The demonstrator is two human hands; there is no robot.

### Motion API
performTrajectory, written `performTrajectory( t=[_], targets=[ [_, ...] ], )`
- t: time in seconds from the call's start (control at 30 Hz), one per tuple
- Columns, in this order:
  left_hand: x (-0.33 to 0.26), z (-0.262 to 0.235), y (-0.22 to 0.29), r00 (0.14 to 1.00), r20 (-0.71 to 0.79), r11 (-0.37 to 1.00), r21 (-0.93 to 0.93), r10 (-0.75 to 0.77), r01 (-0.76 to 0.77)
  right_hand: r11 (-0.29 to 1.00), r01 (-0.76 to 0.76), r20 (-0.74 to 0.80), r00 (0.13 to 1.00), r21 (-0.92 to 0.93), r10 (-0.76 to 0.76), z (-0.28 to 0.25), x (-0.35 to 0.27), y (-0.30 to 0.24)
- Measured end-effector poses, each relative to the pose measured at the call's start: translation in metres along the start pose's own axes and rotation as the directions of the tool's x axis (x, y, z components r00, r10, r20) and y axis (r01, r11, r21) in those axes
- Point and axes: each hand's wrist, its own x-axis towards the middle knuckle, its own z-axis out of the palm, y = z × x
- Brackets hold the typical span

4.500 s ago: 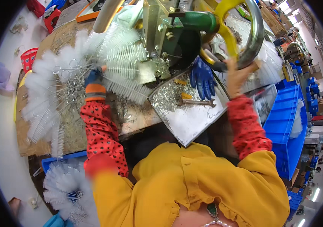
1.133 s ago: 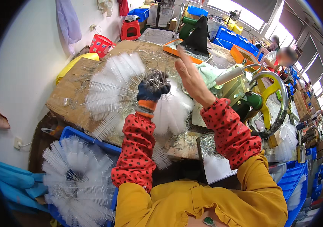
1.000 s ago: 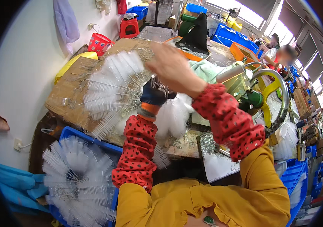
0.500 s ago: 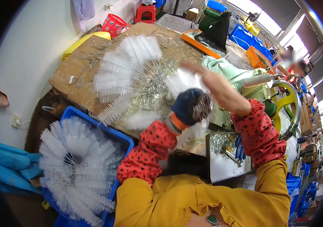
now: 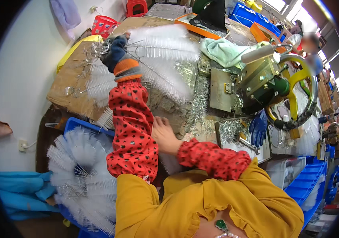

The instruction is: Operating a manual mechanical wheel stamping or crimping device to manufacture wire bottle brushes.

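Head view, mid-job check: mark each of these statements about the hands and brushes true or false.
1. The left hand wears a dark glove. True.
2. The left hand reaches into the blue crate. False: it is up on the bench among the white brushes fanned out there.
3. The right hand is bare. True.
4. The right hand grips the yellow handwheel. False: it lies low beside the left forearm, away from the wheel.
5. The blue crate holds white brushes. True.
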Motion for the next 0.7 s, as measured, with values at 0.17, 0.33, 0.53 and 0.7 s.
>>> performTrajectory(
  t=[0.17,0.33,0.53,0.7],
  targets=[
    [0.031,-0.05,-0.013,0.945,0.322,0.926,-0.339,-0.051,0.166,0.997,0.073,0.161,0.984,0.02,-0.075,0.015,0.012,0.004],
    [0.059,-0.09,-0.013,0.949,0.256,0.828,-0.481,-0.184,0.29,0.328,-0.321,0.163,0.888,0.888,0.43,0.014,0.014,0.024],
    [0.037,-0.091,-0.029,0.962,0.241,0.825,-0.512,-0.131,0.241,-0.167,-0.404,0.437,0.811,0.899,0.389,0.009,0.076,0.0],
    [0.003,-0.092,-0.034,0.983,0.169,0.93,-0.344,-0.074,0.129,-0.319,-0.236,0.323,0.912,0.918,0.254,-0.011,0.099,-0.029]
  ],
)
